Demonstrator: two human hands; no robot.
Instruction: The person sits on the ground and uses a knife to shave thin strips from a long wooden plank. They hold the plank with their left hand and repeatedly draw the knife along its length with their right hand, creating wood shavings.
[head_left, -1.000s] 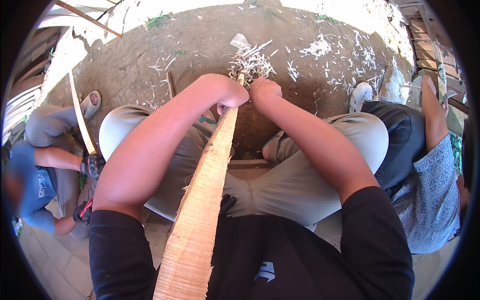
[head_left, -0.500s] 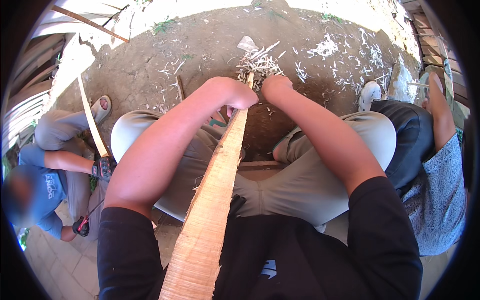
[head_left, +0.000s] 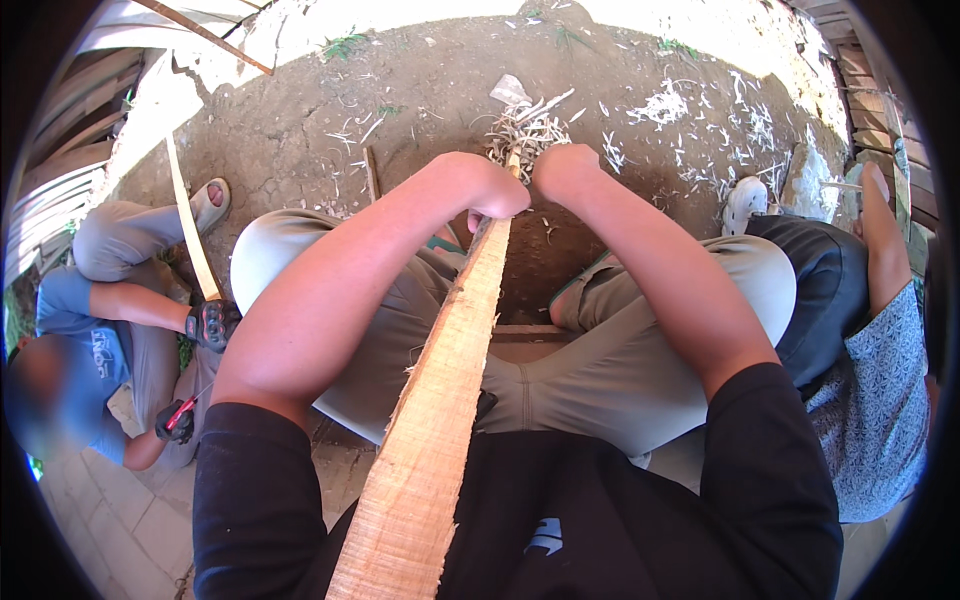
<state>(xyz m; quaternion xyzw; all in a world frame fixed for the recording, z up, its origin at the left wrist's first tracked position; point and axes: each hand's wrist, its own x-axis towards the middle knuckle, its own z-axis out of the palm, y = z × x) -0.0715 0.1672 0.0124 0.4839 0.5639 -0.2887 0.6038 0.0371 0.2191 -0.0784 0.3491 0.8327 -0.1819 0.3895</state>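
Left hand (head_left: 495,195) gripping far end of long wooden plank (head_left: 440,400), plank lying lengthwise between knees. Right hand (head_left: 565,165) closing fist just beside; held object hidden. Wood shavings (head_left: 525,125) littering dirt ahead.

Setting: you sit in an outdoor woodworking yard, a hand-carving spot on open ground. Evidence: bare brown packed-earth ground (head_left: 300,130) with sparse green weeds; pale curled wood shavings (head_left: 520,130) heaped and scattered across it; a long rough-split tan wooden plank (head_left: 440,400) running over your lap; weathered grey boards (head_left: 60,150) stacked at your left. A seated person in a blue shirt (head_left: 80,350) beside you holds a thin pale wooden strip (head_left: 190,230) in a black-gloved hand.
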